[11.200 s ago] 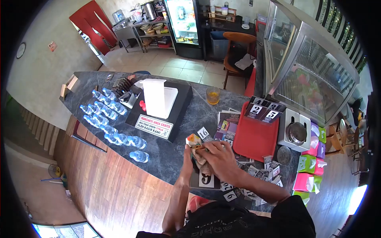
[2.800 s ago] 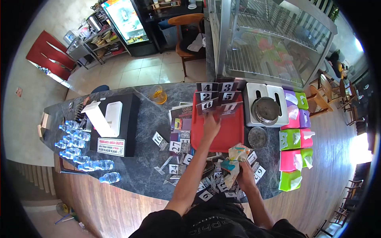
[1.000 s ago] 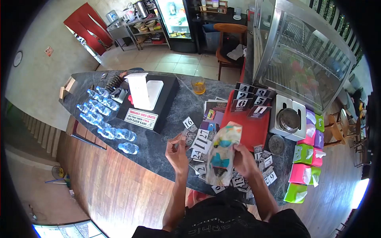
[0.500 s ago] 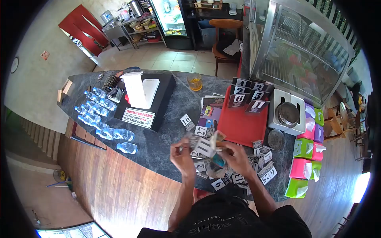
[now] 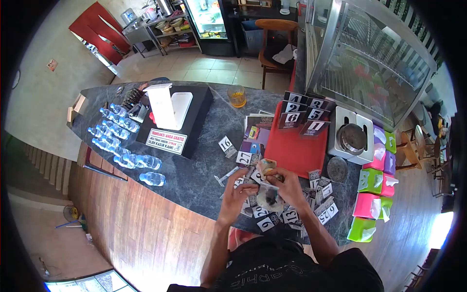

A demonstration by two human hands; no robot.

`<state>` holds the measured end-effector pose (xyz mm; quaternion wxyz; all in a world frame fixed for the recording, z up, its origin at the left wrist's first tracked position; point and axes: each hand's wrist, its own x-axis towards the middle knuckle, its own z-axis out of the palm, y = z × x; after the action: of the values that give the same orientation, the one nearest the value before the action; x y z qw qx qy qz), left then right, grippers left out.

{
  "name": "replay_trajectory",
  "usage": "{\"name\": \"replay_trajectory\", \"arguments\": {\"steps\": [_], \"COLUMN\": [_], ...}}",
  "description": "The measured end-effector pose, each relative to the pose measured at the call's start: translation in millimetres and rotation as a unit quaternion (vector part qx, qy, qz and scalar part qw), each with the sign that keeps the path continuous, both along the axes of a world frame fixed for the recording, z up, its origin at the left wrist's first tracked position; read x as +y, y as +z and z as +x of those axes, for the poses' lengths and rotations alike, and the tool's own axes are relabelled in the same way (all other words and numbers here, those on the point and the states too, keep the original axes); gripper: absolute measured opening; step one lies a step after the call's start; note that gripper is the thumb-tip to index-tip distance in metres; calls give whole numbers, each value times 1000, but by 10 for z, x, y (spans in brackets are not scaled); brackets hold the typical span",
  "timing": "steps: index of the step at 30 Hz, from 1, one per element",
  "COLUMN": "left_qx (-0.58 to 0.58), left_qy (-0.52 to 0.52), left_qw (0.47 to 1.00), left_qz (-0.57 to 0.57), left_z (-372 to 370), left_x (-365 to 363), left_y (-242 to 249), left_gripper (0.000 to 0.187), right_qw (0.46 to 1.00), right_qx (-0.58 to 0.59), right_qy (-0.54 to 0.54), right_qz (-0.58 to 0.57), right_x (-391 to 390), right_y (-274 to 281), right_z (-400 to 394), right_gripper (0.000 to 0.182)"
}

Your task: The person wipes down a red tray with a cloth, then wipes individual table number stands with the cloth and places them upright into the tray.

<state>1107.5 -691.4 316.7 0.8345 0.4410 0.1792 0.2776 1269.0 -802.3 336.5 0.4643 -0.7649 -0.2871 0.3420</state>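
My left hand (image 5: 235,195) is over the loose number cards, thumb and forefinger curved and apart, with no held thing that I can make out. Close by on its right, my right hand (image 5: 288,189) pinches a crumpled beige and orange-brown cloth (image 5: 266,166); its material is hard to tell. A card marked 8 (image 5: 259,176) shows between the hands. Below the fingers is a pale, see-through crumpled item (image 5: 267,198) with something dark in it, possibly a plastic bag. A tilted card (image 5: 227,175) stands left of my left hand. Cards 20 (image 5: 260,211) and 9 (image 5: 265,223) lie nearest me.
A red tray (image 5: 304,151) bears standing number signs (image 5: 315,127). Water bottles (image 5: 152,178) stand or lie left, beside a black stand (image 5: 197,121). A glass of amber drink (image 5: 237,96) is at the back. Tissue boxes (image 5: 367,207) line the right edge.
The card marked 11 has left the space between my hands; a tilted card now stands at left. My left hand has moved right, closer to my right hand, which still holds the cloth.
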Motion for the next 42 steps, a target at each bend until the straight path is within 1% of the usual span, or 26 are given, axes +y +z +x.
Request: {"name": "replay_trajectory", "arguments": {"steps": [1, 2, 3, 5, 6, 7, 9, 10, 12, 13, 15, 16, 18, 21, 22, 23, 24, 26, 27, 28, 31, 32, 33, 35, 39, 42], "left_qx": [60, 117, 174, 198, 220, 212, 197, 179, 224, 206, 152, 148, 153, 161, 145, 100, 134, 118, 105, 94, 115, 132, 107, 119, 141, 106], "left_qy": [-39, -77, -55, -34, -12, 29, 69, 88, 113, 96, 59, 54, 32, 14, 36, 84, 108, 108, 117, 127, 109, 97, 122, 121, 109, 118], "left_qw": [983, 933, 883, 875, 864, 880, 920, 949, 928, 940, 959, 957, 944, 925, 952, 963, 946, 946, 930, 911, 883, 865, 849, 846, 825, 839], "left_qz": [169, 332, 432, 441, 452, 423, 333, 246, 276, 256, 231, 245, 291, 345, 268, 238, 274, 282, 332, 381, 441, 474, 502, 505, 536, 521], "left_z": [-74, -128, -104, -110, -100, -82, -62, -42, -2, 44, 170, 232, 405, 779, 959, 1152, 1311, 1659, 1827, 1974, 2345, 2462, 2588, 2694, 2651, 2640], "left_x": [58, 91, 55, 53, 57, 55, 63, 74, 70, 38, -115, -157, -177, -173, -166, -89, 57, 304, 394, 475, 609, 631, 650, 622, 661, 780], "left_y": [-8, -20, 120, 44, -4, -46, -82, -85, 16, -14, -41, -110, -165, -285, -463, -527, -565, -638, -730, -792, -991, -1083, -1256, -1424, -1492, -1468], "left_gripper": [49, 48, 39, 36, 33, 26, 22, 21, 15, 16, 16, 14, 14, 15, 14, 13, 13, 15, 16, 16, 18, 20, 21, 17, 9, 9], "right_qw": [999, 998, 998, 998, 999, 999, 985, 981, 991, 982, 970, 983, 974, 970, 973, 973, 973, 960, 945, 936, 911, 911, 911, 912, 920, 912], "right_qx": [-27, -53, -57, -49, -25, -25, 41, 62, 67, 86, 26, 21, 49, 5, 14, -11, -36, 76, 145, 172, 225, 226, 234, 244, 244, 260], "right_qy": [-4, -8, -2, 33, 23, 18, -109, -129, -93, -93, -155, -159, -182, -228, -225, -227, -229, -266, -288, -293, -323, -321, -319, -311, -295, -302], "right_qz": [19, 37, 39, 31, 21, 20, 127, 134, 74, 138, 185, 88, 125, 86, 57, 28, 0, 36, 56, 92, 123, 122, 114, 112, 88, 93], "right_x": [-35, -63, -67, -87, -103, -122, -151, -178, -256, -226, -204, -274, -374, -606, -723, -874, -1044, -1371, -1461, -1507, -1543, -1517, -1485, -1372, -1300, -1305], "right_y": [-119, -223, -268, -305, -331, -396, -486, -481, -373, -477, -579, -449, -664, -630, -548, -547, -553, -608, -500, -400, -357, -363, -370, -326, -362, -376], "right_z": [3, -6, -46, -119, -144, -166, -199, -213, -286, -407, -573, -505, -442, -319, -264, -211, -159, -97, -96, -89, -64, -51, -35, -19, 21, 43], "right_gripper": [18, 19, 20, 20, 23, 23, 25, 31, 36, 41, 37, 31, 27, 22, 22, 22, 22, 27, 31, 32, 34, 34, 34, 32, 31, 31]}}
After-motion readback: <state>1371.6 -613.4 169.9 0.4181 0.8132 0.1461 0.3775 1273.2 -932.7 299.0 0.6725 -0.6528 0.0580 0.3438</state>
